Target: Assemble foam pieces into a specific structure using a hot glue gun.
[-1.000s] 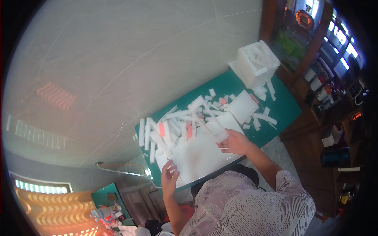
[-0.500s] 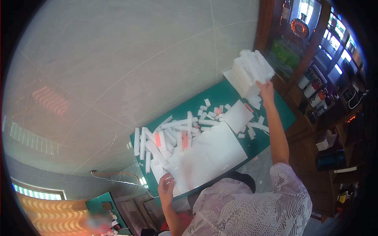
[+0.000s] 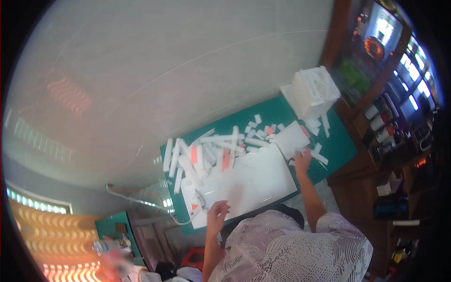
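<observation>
My left hand (image 3: 217,215) hovers over the front left of a large white sheet (image 3: 253,181), fingers loosely bent and apart, nothing visible in them. Beside it on the sheet lie a small greyish-white piece (image 3: 201,199) and an orange bit (image 3: 194,207). At the lower right corner of a smaller white square panel (image 3: 290,138) is my right hand (image 3: 303,160); its fingers look spread but blurred, close to loose white scraps (image 3: 319,153). Long white foam strips (image 3: 188,164), some with red-orange patches, are heaped along the sheet's far left.
A stack of white foam pieces forming a block (image 3: 312,94) stands at the green table's (image 3: 343,136) far right corner. Small white chunks (image 3: 257,134) lie mid-table. The tiled wall (image 3: 188,70) borders the far side; a wooden cabinet (image 3: 361,164) is at right. A cable (image 3: 136,199) hangs at left.
My right hand has come down from the foam block to the square panel. My left hand has shifted right, uncovering the small greyish piece and the orange bit. The view has tilted somewhat.
</observation>
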The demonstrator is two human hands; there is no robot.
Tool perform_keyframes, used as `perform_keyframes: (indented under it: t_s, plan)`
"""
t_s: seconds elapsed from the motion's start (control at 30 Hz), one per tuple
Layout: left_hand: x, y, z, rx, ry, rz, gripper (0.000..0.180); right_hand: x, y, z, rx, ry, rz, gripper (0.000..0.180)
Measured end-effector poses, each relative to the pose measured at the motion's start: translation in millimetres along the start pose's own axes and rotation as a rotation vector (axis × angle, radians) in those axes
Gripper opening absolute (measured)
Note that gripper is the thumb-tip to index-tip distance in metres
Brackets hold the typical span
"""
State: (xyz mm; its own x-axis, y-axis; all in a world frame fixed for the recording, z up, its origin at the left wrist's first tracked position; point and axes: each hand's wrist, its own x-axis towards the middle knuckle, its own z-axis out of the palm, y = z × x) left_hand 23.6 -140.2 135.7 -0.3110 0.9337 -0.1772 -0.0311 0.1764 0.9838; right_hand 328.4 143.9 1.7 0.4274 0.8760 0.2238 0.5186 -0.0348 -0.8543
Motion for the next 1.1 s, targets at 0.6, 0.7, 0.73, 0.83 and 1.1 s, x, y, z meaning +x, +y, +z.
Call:
perform_keyframes:
  t_s: [0.6, 0.7, 0.73, 0.83, 1.1]
  plan:
    - [9, 164, 213, -0.264, -1.119, 0.788, 0.014, -249, -115, 63, 0.111, -1.378, -1.004, 0.013]
    - [21, 159, 189, -0.01, -1.099, 0.828, 0.015, -264, -120, 62, 0.116, -1.404, -1.039, 0.011]
    - [23, 157, 188, -0.006, -1.081, 0.827, 0.015, -265, -121, 64, 0.122, -1.418, -1.048, 0.011]
    - [18, 166, 183, -0.254, -1.039, 0.805, 0.014, -272, -126, 61, 0.151, -1.448, -1.07, 0.011]
    - [25, 162, 160, -0.226, -1.014, 0.736, 0.022, -272, -130, 71, 0.133, -1.401, -1.153, 0.011]
